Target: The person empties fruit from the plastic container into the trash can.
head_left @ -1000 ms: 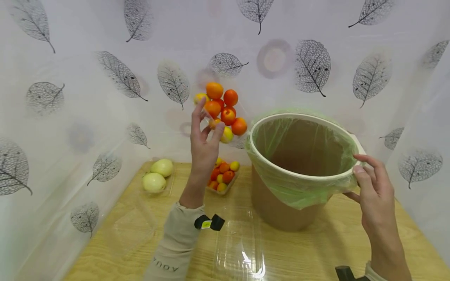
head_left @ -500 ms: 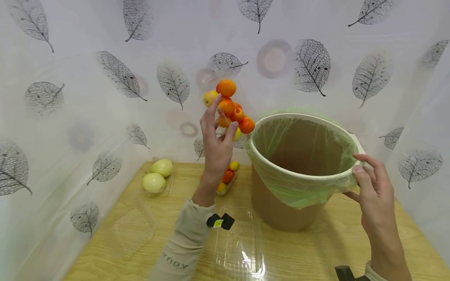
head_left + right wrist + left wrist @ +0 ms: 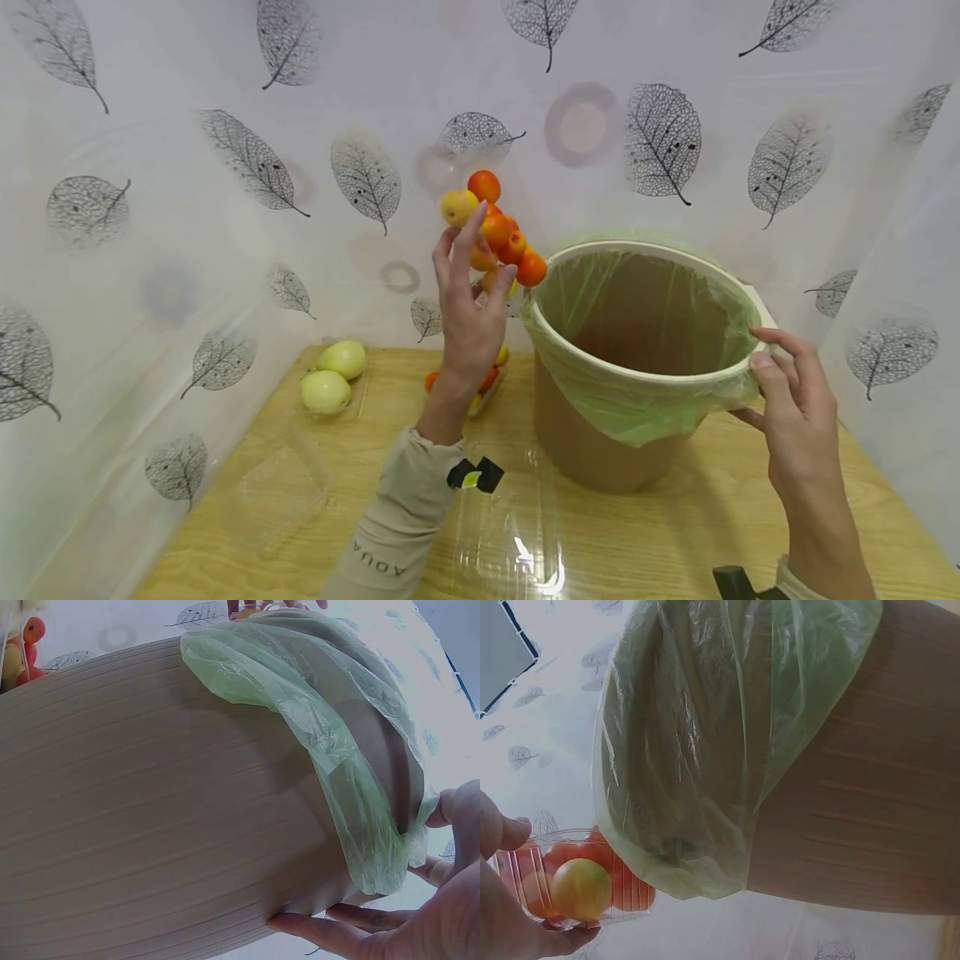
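Note:
My left hand (image 3: 474, 312) holds up a clear plastic box (image 3: 636, 889) of small tomatoes (image 3: 495, 232), thumb on one side and fingers on the other. Red, orange and yellow tomatoes fill it, and in the head view it tilts toward the bin. Its lowest tomatoes are right at the left rim of a brown trash bin (image 3: 611, 458). A thin green bag (image 3: 637, 408) lines the bin and folds over its pale rim (image 3: 660, 377). At the rim's right side, my right hand (image 3: 798, 408) grips the edge, thumb on top and other fingers against the outside.
Two pale yellow-green round fruits (image 3: 327, 392) sit in a clear tray at the back left. Partly behind my left forearm stands another tray of small tomatoes (image 3: 489, 379). Clear plastic containers lie on the wooden table, one (image 3: 510, 525) in front and one (image 3: 281, 492) at left.
My left hand has moved right with the box of tomatoes, bringing it to the bin's left rim and tipping it more. My right hand keeps its grip on the rim.

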{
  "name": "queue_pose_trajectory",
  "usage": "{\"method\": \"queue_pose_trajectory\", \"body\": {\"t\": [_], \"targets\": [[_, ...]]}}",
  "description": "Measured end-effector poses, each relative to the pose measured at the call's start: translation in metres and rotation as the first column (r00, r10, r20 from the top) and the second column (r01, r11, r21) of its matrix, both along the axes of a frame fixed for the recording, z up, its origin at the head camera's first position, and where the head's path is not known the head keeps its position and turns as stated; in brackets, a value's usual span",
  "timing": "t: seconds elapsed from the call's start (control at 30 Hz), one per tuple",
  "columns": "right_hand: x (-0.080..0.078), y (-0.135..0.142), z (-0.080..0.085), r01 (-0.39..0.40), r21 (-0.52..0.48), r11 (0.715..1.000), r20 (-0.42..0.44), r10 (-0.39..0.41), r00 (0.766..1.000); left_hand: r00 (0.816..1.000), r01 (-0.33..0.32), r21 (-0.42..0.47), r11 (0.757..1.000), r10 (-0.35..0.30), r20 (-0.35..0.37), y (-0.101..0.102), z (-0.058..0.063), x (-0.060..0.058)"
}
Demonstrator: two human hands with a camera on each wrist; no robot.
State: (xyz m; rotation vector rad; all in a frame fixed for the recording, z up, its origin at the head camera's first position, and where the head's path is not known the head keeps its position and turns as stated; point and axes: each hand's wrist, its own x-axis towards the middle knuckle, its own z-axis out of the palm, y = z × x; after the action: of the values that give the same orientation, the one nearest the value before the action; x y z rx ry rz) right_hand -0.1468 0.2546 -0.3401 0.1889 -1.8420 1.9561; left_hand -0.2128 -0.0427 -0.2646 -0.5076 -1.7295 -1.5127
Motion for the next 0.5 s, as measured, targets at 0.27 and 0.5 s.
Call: {"method": "queue_pose_trajectory", "body": {"t": [0.27, 0.5], "targets": [[0.000, 0.000, 0.000, 0.000, 0.000, 1.000, -0.002, 0.000, 1.000, 0.995, -0.027, -0.073, 0.997, 0.020, -0.096, -0.002, -0.014, -0.019], [-0.001, -0.001, 0.000, 0.006, -0.006, 1.000, 0.000, -0.006, 1.000, 0.997, -0.010, -0.088, 0.996, 0.003, -0.081, 0.002, -0.012, -0.016]]}}
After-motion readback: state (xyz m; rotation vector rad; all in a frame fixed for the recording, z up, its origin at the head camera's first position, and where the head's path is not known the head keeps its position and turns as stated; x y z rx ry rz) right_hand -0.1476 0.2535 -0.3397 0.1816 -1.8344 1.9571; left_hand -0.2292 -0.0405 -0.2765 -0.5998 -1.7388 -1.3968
